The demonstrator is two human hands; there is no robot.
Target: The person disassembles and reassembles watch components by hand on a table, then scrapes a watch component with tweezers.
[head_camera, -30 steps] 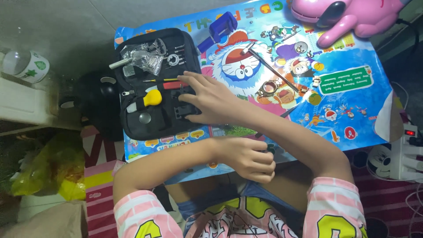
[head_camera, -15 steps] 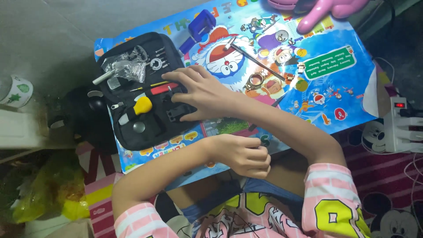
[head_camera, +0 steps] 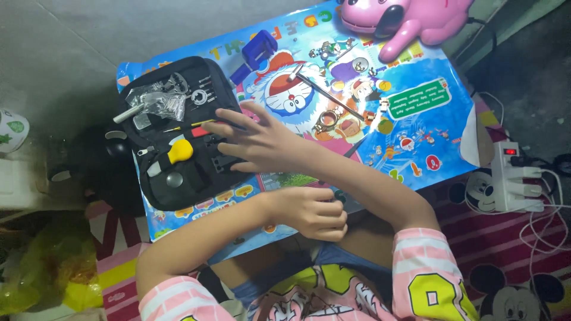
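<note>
- Grey concrete floor is seen around a small counter that is covered with a bright blue cartoon sheet; a red patterned mat and a white power strip lie beside its right edge.
- At the far right corner of the counter a pink dog-shaped toy is set, partly over the edge.
- Over the left edge an open black tool case is laid flat, with small tools strapped into its loops. It is judged soft-sided and light, so it would be best lifted by its stiffer rim rather than by the floppy middle.
- The right hand is stretched over the right half of the case, open, fingers spread and resting on the tools in the inner loops; nothing is seen gripped in it.
- The left hand is held at the near edge of the counter, curled closed around something small and dark; what it is cannot be told.
- A yellow-handled tool sits in the case just left of the right hand. It is judged rigid and light, and the thick handle is the natural place to take it.
- A clear plastic bag of small metal parts lies on the far part of the case; it is judged slippery and loose.
- A thin metal rod and a metal ring piece lie on the sheet near the middle.
</note>
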